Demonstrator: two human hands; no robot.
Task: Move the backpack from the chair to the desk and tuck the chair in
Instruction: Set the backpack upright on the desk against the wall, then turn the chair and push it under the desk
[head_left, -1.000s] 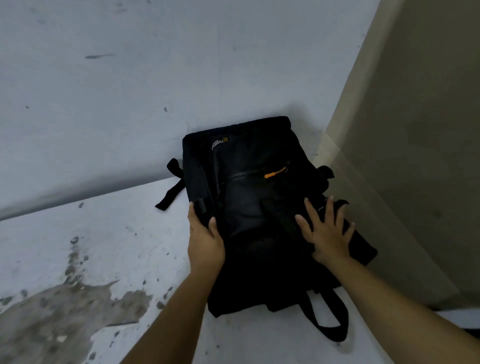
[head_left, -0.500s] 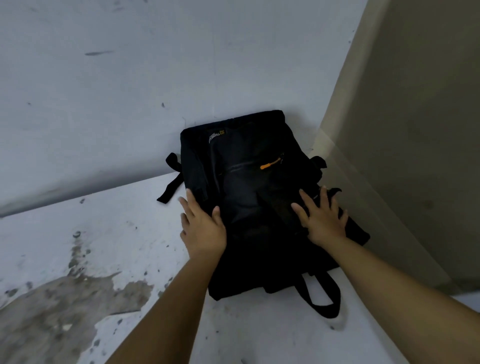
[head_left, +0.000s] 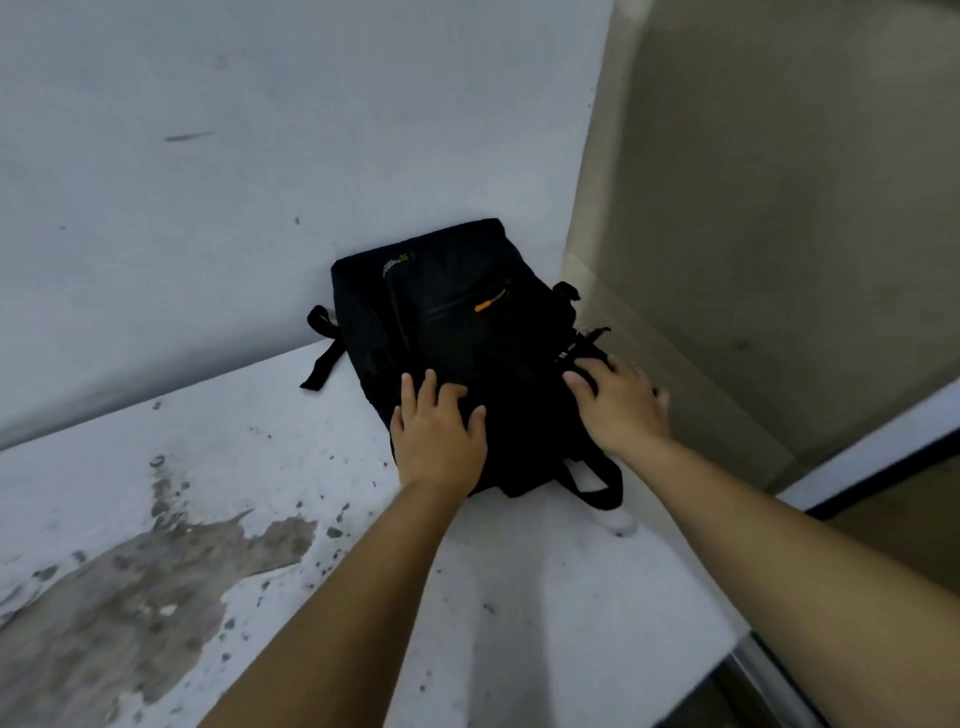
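A black backpack with an orange zip pull lies on the white, stained desk, its top leaning against the wall in the corner. My left hand rests flat on the lower front of the bag, fingers spread. My right hand lies on the bag's right side beside a buckle strap, fingers apart and slightly curled over the edge. A carry loop hangs out from the bag's near end. The chair is not in view.
A pale wall rises behind the desk and a beige panel closes the right side. The desk's right edge runs diagonally at lower right, with floor beyond. Worn grey patches mark the desk at lower left.
My left hand has slid from the bag's left edge onto its front. My right hand has shifted to the bag's right side. The bag sits a little closer to the wall.
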